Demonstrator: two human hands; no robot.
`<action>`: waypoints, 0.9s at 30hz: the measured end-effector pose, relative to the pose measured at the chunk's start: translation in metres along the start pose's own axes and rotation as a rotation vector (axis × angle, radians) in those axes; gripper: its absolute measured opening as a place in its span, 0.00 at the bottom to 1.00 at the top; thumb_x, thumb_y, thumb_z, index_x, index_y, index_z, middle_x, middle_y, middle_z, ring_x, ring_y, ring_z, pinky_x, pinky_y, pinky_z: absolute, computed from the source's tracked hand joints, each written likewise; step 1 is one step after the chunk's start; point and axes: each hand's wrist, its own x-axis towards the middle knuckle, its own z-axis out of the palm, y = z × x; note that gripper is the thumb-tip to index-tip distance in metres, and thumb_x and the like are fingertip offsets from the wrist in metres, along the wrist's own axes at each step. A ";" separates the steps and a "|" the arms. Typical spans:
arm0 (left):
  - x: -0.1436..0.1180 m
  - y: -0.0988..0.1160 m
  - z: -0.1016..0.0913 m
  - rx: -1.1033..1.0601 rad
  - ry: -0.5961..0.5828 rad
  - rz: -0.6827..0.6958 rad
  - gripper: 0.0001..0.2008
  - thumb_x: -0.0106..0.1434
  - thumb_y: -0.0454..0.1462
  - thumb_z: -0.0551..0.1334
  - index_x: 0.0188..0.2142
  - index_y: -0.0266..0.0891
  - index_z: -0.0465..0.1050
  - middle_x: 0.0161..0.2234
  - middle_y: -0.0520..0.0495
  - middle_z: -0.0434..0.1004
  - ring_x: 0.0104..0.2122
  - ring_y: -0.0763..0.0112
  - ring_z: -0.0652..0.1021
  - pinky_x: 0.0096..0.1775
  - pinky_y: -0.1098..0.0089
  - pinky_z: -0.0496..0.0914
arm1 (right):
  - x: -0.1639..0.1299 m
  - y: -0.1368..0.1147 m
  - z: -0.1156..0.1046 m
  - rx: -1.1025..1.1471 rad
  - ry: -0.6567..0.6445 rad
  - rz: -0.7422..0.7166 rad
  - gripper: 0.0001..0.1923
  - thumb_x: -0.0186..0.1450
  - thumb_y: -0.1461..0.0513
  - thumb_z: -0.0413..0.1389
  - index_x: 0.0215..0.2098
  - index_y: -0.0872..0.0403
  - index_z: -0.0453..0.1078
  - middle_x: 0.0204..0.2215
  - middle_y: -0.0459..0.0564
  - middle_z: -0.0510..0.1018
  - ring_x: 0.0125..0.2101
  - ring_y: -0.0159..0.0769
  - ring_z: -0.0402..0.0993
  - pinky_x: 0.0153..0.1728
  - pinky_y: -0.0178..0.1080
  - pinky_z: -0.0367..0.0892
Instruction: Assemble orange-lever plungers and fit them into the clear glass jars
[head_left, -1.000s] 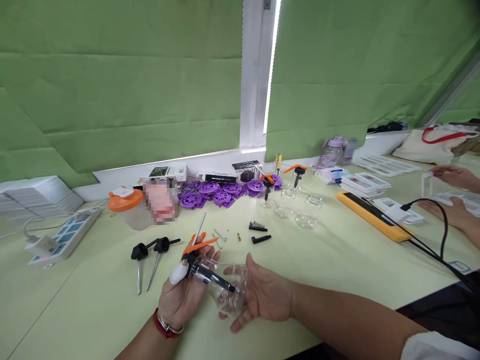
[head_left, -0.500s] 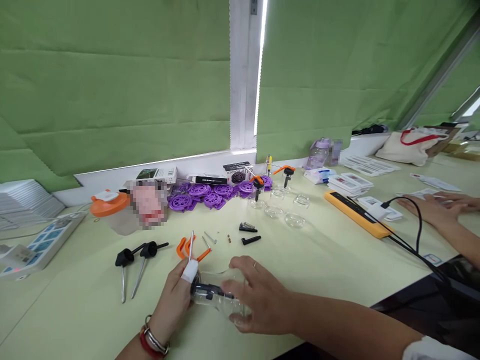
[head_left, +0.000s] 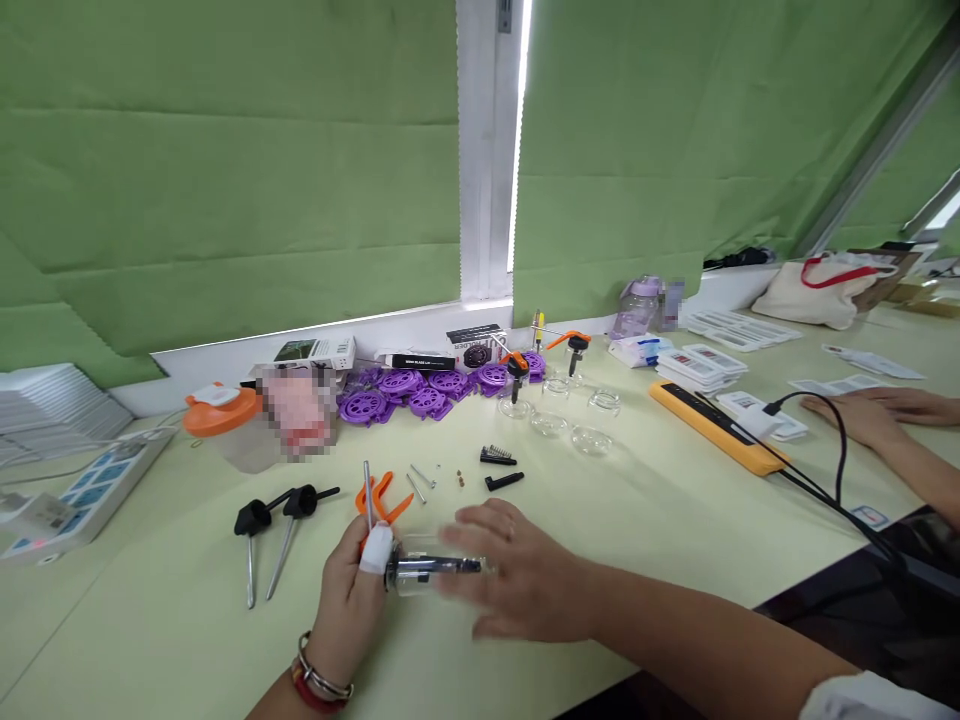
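Observation:
In my left hand (head_left: 351, 580), a black fitting with a dark core and a clear glass jar (head_left: 420, 572) around it is held sideways. A metal rod (head_left: 367, 490) stands up from that hand, and a white wrap covers the thumb. Over the far end of the glass is my right hand (head_left: 525, 575), its blurred fingers spread and the thumb apart from the glass. An orange clip-like part (head_left: 384, 497) lies just beyond my left hand, beside small screws (head_left: 421, 483). Two black heads with metal rods (head_left: 253, 517) lie to the left.
Purple wheel-shaped parts (head_left: 365, 405) line the wall. Black small tools (head_left: 502, 481) and glass cups (head_left: 591, 440) lie mid-table. On the right are a yellow power strip (head_left: 716, 430), its cables, and another person's hands (head_left: 862, 420). An orange-lidded container (head_left: 221, 415) stands left.
My right hand's fingers have spread and shifted off the wide end of the glass. The metal rod in my left hand leans further left.

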 end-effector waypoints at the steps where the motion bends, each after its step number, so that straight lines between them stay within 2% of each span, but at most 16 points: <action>1: -0.001 -0.001 0.000 0.075 0.011 0.061 0.06 0.57 0.37 0.63 0.26 0.41 0.69 0.22 0.52 0.67 0.24 0.71 0.63 0.27 0.73 0.56 | 0.002 0.000 -0.002 0.036 0.030 0.045 0.36 0.51 0.50 0.63 0.56 0.44 0.61 0.59 0.54 0.58 0.59 0.49 0.52 0.53 0.49 0.58; 3: -0.003 -0.003 -0.001 0.266 0.029 0.219 0.06 0.57 0.37 0.63 0.25 0.40 0.69 0.22 0.51 0.67 0.23 0.71 0.63 0.27 0.73 0.56 | 0.009 0.001 -0.004 0.179 0.048 0.240 0.43 0.53 0.46 0.60 0.62 0.47 0.51 0.60 0.59 0.54 0.55 0.48 0.59 0.46 0.46 0.65; 4: -0.004 -0.004 -0.001 0.326 0.022 0.260 0.06 0.57 0.37 0.63 0.26 0.41 0.69 0.22 0.51 0.68 0.23 0.71 0.63 0.27 0.73 0.56 | 0.012 0.003 -0.005 0.244 0.020 0.354 0.44 0.54 0.46 0.59 0.63 0.49 0.49 0.59 0.61 0.56 0.52 0.46 0.65 0.42 0.44 0.68; 5: -0.005 -0.004 -0.002 0.369 0.005 0.284 0.06 0.57 0.37 0.63 0.26 0.41 0.69 0.22 0.51 0.68 0.23 0.71 0.63 0.27 0.73 0.56 | 0.014 0.004 -0.006 0.262 -0.027 0.433 0.45 0.53 0.46 0.60 0.63 0.51 0.50 0.56 0.62 0.60 0.48 0.45 0.68 0.40 0.42 0.69; 6: -0.006 -0.003 -0.002 0.398 -0.014 0.297 0.06 0.56 0.38 0.63 0.26 0.41 0.69 0.22 0.51 0.68 0.23 0.71 0.63 0.27 0.72 0.56 | 0.015 0.004 -0.006 0.213 -0.065 0.450 0.45 0.51 0.47 0.61 0.62 0.52 0.52 0.54 0.61 0.63 0.46 0.44 0.70 0.40 0.42 0.69; 7: -0.007 -0.002 -0.001 0.411 -0.024 0.300 0.06 0.56 0.38 0.64 0.26 0.41 0.69 0.22 0.51 0.68 0.22 0.71 0.63 0.26 0.72 0.56 | 0.015 0.004 -0.005 0.097 -0.076 0.401 0.47 0.48 0.48 0.64 0.61 0.52 0.54 0.52 0.60 0.65 0.46 0.44 0.70 0.42 0.43 0.69; 9: -0.007 0.001 0.001 0.382 -0.007 0.282 0.06 0.56 0.38 0.64 0.26 0.41 0.68 0.21 0.51 0.67 0.22 0.71 0.63 0.26 0.73 0.57 | 0.010 0.002 -0.004 -0.248 -0.009 0.157 0.46 0.46 0.53 0.67 0.60 0.53 0.58 0.53 0.60 0.65 0.50 0.48 0.66 0.49 0.47 0.65; 12: -0.006 0.006 0.009 0.241 0.060 0.163 0.08 0.56 0.40 0.63 0.26 0.40 0.68 0.21 0.53 0.65 0.21 0.73 0.64 0.24 0.74 0.59 | -0.003 -0.002 0.000 -0.732 0.134 -0.264 0.32 0.55 0.61 0.61 0.57 0.52 0.61 0.54 0.60 0.65 0.56 0.52 0.57 0.55 0.54 0.56; 14: -0.006 0.007 0.016 0.174 0.061 0.019 0.11 0.57 0.43 0.62 0.25 0.39 0.66 0.18 0.54 0.62 0.18 0.75 0.62 0.20 0.74 0.58 | -0.012 -0.001 0.000 -0.960 0.183 -0.450 0.23 0.61 0.66 0.55 0.55 0.49 0.64 0.51 0.57 0.69 0.58 0.49 0.56 0.55 0.53 0.57; 16: -0.007 0.005 0.022 0.135 0.044 -0.119 0.15 0.57 0.47 0.60 0.24 0.40 0.63 0.16 0.57 0.58 0.14 0.78 0.59 0.15 0.75 0.55 | -0.018 0.003 -0.001 -1.167 0.227 -0.617 0.19 0.62 0.66 0.54 0.51 0.45 0.67 0.49 0.51 0.72 0.57 0.45 0.59 0.53 0.48 0.61; 18: -0.009 0.003 0.027 0.062 0.025 -0.211 0.16 0.57 0.48 0.60 0.22 0.40 0.60 0.14 0.58 0.56 0.11 0.79 0.57 0.12 0.76 0.54 | -0.020 0.007 -0.005 -1.323 0.326 -0.840 0.15 0.60 0.64 0.57 0.45 0.44 0.70 0.46 0.46 0.74 0.55 0.41 0.62 0.51 0.43 0.64; 21: -0.009 0.001 0.028 -0.090 -0.045 -0.353 0.16 0.56 0.48 0.60 0.21 0.40 0.61 0.12 0.59 0.56 0.09 0.81 0.53 0.11 0.75 0.55 | -0.019 0.009 -0.012 -1.393 0.512 -1.125 0.10 0.57 0.61 0.60 0.38 0.45 0.73 0.43 0.43 0.74 0.50 0.38 0.67 0.50 0.40 0.66; 24: -0.006 0.005 0.024 -0.204 -0.076 -0.443 0.16 0.55 0.49 0.59 0.23 0.38 0.65 0.13 0.56 0.62 0.08 0.83 0.52 0.11 0.75 0.57 | -0.019 0.009 -0.020 -1.424 0.578 -1.179 0.08 0.56 0.61 0.61 0.35 0.43 0.74 0.44 0.42 0.73 0.49 0.36 0.67 0.50 0.39 0.66; 26: -0.003 0.009 0.019 -0.214 -0.060 -0.378 0.16 0.55 0.49 0.58 0.25 0.37 0.67 0.16 0.53 0.67 0.08 0.84 0.53 0.12 0.74 0.59 | -0.022 0.012 -0.029 -1.421 0.613 -1.094 0.12 0.55 0.64 0.62 0.37 0.44 0.73 0.44 0.42 0.73 0.50 0.37 0.66 0.50 0.40 0.66; 27: -0.002 0.011 0.017 -0.196 -0.045 -0.319 0.16 0.56 0.49 0.58 0.25 0.37 0.68 0.17 0.52 0.68 0.09 0.83 0.55 0.13 0.73 0.61 | -0.024 0.015 -0.035 -1.391 0.652 -1.003 0.15 0.54 0.65 0.63 0.39 0.44 0.72 0.44 0.44 0.72 0.50 0.38 0.65 0.50 0.41 0.66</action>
